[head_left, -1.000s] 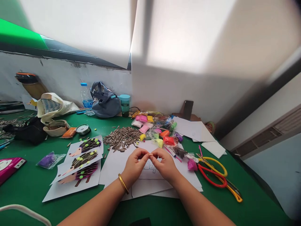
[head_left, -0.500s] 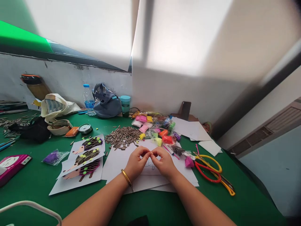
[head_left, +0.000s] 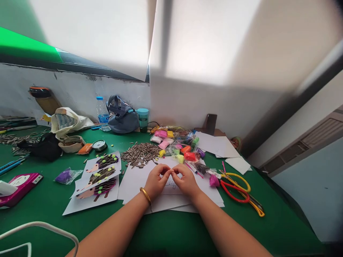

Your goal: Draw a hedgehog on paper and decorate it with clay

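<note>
My left hand (head_left: pixel 157 181) and my right hand (head_left: pixel 185 179) meet at the fingertips above white paper (head_left: pixel 134 182). Both are closed in a pinch around something small and pale that I cannot make out. Beneath them, part of a line drawing (head_left: pixel 170 182) shows on the paper. Just beyond the paper lies a pile of striped sunflower seeds (head_left: pixel 140 154). Coloured clay packets (head_left: pixel 190 156) spread behind my right hand. To the left are sheets with seed-covered hedgehog pictures (head_left: pixel 103 177) dotted with green balls.
Red and yellow scissors (head_left: pixel 235 189) lie at the right, near a pink clay lump (head_left: pixel 214 180). A purple clay packet (head_left: pixel 66 177) and a magenta box (head_left: pixel 23 187) are at the left. Along the wall stand a water bottle (head_left: pixel 102 116), a blue bag (head_left: pixel 122 116) and a teal-lidded cup (head_left: pixel 143 119).
The view has shifted slightly, so the things on the left sit a little further right. My hands keep the same pinch, fingertips together, over the paper.
</note>
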### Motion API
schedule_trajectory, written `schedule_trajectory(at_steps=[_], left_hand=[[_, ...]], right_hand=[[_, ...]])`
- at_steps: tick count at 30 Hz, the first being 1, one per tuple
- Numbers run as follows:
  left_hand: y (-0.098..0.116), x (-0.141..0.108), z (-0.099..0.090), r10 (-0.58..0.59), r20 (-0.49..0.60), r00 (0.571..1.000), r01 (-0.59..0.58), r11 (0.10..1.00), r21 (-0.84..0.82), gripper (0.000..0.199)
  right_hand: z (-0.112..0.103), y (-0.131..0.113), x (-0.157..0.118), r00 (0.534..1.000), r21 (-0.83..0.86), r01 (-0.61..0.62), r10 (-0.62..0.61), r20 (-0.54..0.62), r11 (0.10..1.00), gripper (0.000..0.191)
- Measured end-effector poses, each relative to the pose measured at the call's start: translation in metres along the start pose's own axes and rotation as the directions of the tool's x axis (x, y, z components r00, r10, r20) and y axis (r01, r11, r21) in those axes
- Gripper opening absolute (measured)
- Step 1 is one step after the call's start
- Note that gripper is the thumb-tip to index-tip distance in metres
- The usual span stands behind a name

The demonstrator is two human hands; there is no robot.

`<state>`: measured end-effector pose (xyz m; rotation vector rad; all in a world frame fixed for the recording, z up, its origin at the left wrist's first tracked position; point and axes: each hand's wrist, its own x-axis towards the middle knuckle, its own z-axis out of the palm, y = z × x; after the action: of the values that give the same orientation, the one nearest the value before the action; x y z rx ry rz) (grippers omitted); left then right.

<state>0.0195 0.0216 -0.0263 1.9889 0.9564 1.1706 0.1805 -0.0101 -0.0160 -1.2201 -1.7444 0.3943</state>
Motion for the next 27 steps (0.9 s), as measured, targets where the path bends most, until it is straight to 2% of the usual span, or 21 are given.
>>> schedule_trajectory(at_steps=[9,15,23,27], left_hand=[[-0.0035,-0.0016,0.002,0.06,-0.025,0.998,-0.059,0.997,0.039,0.017],[-0.0036,-0.0025,0.0015,0.036,-0.054,0.998,-0.035,0.999,0.015,0.017],[-0.0001,0.0007,0.0007,0.043,-0.041,0.998,-0.043,0.999,0.005,0.016],[-0.0008,0.0045,0.0004,-0.007,-0.059,0.998,0.004,0.999,-0.046,0.019]], right_hand=[[0.0031,0.0044,-0.0041,0.999,0.0,0.03,-0.03,-0.04,1.0,0.012],[0.0049,0.0035,-0.0023,0.998,0.002,0.031,-0.031,-0.055,1.0,0.009],[0.007,0.0063,-0.0007,0.998,0.002,0.039,-0.039,-0.044,0.999,0.011],[0.0067,0.0062,0.0017,0.999,0.014,0.036,-0.035,-0.041,0.999,0.009]])
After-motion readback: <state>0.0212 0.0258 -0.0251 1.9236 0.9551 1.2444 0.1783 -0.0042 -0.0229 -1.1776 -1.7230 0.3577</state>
